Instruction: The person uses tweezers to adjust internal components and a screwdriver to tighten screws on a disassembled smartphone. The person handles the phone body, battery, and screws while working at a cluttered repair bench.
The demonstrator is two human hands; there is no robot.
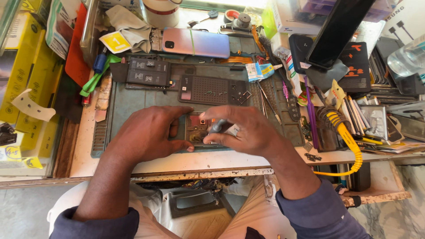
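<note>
Opened phone, near the table's front edge, is steadied flat by the left hand; the right hand is closed on a screwdriver. Battery and back cover already lie removed; internals remain undismantled.

Grey-green work mat on the bench. Phone with iridescent back, lying flat at the mat's far edge. Two black batteries, side by side, upper left of mat. Perforated dark screw tray, mid-mat. Yellow coiled cable, hanging off the right bench edge. Yellow boxes, stacked at left. White tape roll, far edge.
</note>
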